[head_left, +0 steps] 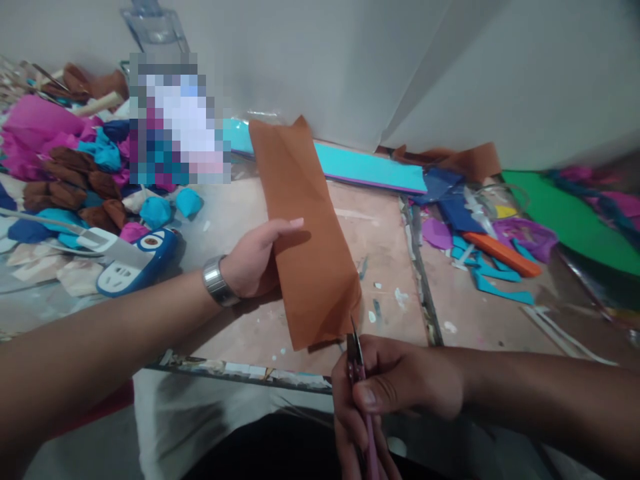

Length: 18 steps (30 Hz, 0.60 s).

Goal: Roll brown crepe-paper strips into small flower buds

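A long strip of brown paper (315, 273) slants over the table, its upper end lifted. My left hand (255, 260) grips its left edge, with the thumb on top and the other fingers hidden beneath. In my right hand (400, 383) is a pair of scissors (357, 357) with pink handles, fingers wrapped round them. The scissor tips point up at the strip's lower right corner; whether the blades touch the paper I cannot tell. Behind the strip lies a long stack of light blue paper (373, 167).
At left are heaped crumpled paper pieces (65, 180) and a blue-and-white power strip (143, 260) with a plugged-in charger. Right of the table seam (425, 287) lie an orange cutter (503, 253), blue scraps (500, 283) and a green sheet (565, 220). A white wall stands behind.
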### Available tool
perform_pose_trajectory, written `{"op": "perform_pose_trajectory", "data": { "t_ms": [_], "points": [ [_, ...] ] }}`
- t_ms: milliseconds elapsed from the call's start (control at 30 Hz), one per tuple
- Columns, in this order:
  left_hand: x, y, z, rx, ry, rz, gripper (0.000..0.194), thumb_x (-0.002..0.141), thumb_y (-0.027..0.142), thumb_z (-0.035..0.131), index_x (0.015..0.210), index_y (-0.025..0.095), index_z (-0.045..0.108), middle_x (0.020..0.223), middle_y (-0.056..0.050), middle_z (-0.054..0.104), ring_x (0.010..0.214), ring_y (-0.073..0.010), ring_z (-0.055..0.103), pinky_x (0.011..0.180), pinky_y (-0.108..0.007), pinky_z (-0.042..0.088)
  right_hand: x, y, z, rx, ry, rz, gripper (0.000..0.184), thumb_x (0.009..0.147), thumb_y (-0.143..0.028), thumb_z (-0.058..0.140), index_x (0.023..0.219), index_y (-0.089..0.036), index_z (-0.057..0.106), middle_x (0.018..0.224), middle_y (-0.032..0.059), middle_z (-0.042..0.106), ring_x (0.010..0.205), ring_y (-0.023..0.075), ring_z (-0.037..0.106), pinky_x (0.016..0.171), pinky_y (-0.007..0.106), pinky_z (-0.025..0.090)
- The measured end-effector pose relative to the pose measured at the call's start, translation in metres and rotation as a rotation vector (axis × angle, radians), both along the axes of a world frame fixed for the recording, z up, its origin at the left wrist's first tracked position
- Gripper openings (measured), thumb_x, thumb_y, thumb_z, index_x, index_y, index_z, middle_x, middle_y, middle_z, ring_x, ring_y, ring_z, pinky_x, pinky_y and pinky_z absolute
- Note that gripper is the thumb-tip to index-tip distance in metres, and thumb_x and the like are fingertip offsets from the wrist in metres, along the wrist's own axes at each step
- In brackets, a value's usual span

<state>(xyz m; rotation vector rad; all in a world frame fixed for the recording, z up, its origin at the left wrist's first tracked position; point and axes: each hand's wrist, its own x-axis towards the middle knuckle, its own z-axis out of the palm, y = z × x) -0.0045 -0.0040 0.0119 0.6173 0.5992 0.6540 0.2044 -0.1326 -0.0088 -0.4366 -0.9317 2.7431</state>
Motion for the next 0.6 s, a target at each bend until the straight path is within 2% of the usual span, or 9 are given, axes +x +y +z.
{"op": "perform_pose_trajectory", "data": {
  "t_ms": [167, 267, 400, 467, 600],
  "points": [
    [0.0002, -0.0032, -0.0005, 0.105, -0.029, -0.095, 0.036, 0.079, 0.034, 0.082, 0.109, 0.014, 0.074, 0.105, -0.013, 0.081, 0.091, -0.0291, 0.077, 0.087, -0.041, 0.058, -0.002, -0.005, -0.0063, -0.086, 0.115, -0.036, 0.049, 0.1, -0.058, 0.062, 0.089, -0.01, 0.063, 0.09, 0.02, 0.08, 0.062, 0.0201, 0.078, 0.055, 0.026, 0.061],
    [-0.0018, -0.0052, -0.0002, 0.176, -0.058, -0.172, 0.043, 0.076, 0.034, 0.086, 0.113, 0.014, 0.074, 0.11, -0.015, 0.08, 0.094, -0.0297, 0.077, 0.086, -0.04, 0.06, -0.0016, -0.0037, -0.0043, -0.021, 0.084, -0.079, 0.05, 0.101, -0.058, 0.061, 0.09, -0.009, 0.065, 0.089, 0.0203, 0.08, 0.066, 0.02, 0.078, 0.061, 0.028, 0.063],
    [-0.0041, -0.0095, -0.0012, 0.204, -0.016, -0.285, 0.04, 0.078, 0.032, 0.086, 0.113, 0.014, 0.076, 0.113, -0.016, 0.079, 0.095, -0.0278, 0.076, 0.082, -0.037, 0.061, -0.0005, 0.0, -0.0003, 0.033, 0.073, -0.095, 0.051, 0.1, -0.058, 0.062, 0.089, -0.008, 0.065, 0.089, 0.0206, 0.08, 0.073, 0.0213, 0.079, 0.07, 0.031, 0.065],
    [-0.0036, -0.0106, -0.0016, 0.193, 0.015, -0.271, 0.038, 0.079, 0.031, 0.085, 0.111, 0.014, 0.076, 0.113, -0.016, 0.079, 0.096, -0.028, 0.076, 0.084, -0.037, 0.061, 0.0, 0.0005, 0.0, 0.034, 0.077, -0.091, 0.051, 0.1, -0.059, 0.061, 0.089, -0.009, 0.065, 0.09, 0.0205, 0.08, 0.074, 0.021, 0.079, 0.069, 0.03, 0.064],
    [-0.0011, -0.0083, -0.0012, 0.118, 0.066, -0.128, 0.039, 0.072, 0.02, 0.08, 0.11, 0.012, 0.076, 0.108, -0.016, 0.081, 0.102, -0.0333, 0.076, 0.095, -0.047, 0.058, 0.0013, -0.0027, -0.0031, 0.015, 0.08, -0.094, 0.047, 0.097, -0.054, 0.069, 0.093, -0.007, 0.065, 0.092, 0.0202, 0.079, 0.071, 0.0195, 0.078, 0.062, 0.026, 0.063]
  ]
}}
